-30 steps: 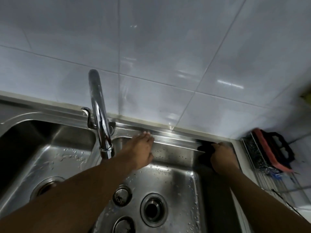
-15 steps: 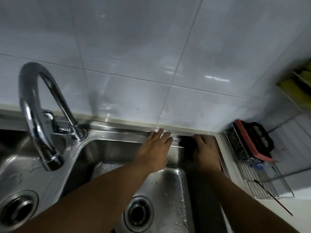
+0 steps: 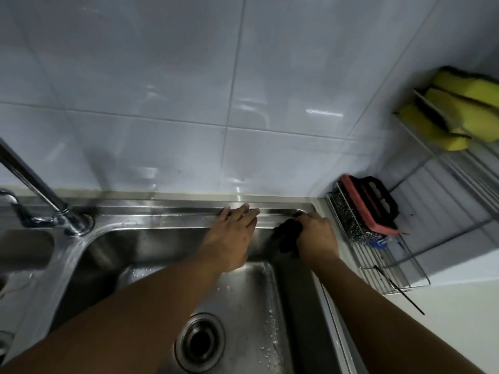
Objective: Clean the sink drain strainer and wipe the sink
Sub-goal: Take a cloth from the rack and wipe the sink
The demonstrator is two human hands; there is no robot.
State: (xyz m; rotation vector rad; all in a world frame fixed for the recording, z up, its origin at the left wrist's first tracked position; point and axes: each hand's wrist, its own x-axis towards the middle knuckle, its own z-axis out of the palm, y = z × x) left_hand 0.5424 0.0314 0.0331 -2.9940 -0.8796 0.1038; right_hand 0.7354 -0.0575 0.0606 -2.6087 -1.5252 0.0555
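back ledge of the sink (image 3: 162, 215): bare run between faucet (image 3: 35, 184) and left hand (image 3: 232, 238) — tiled wall (image 3: 189, 103) close behind | right corner: filled by right hand (image 3: 316, 238) gripping dark cloth (image 3: 287, 236); wire rack (image 3: 383, 265) just beside the rim | basin floor: passable around drain (image 3: 199, 342) — between the forearms

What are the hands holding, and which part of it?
The right hand grips a dark cloth by its right side at the sink's back rim. The left hand holds nothing; it rests flat there.
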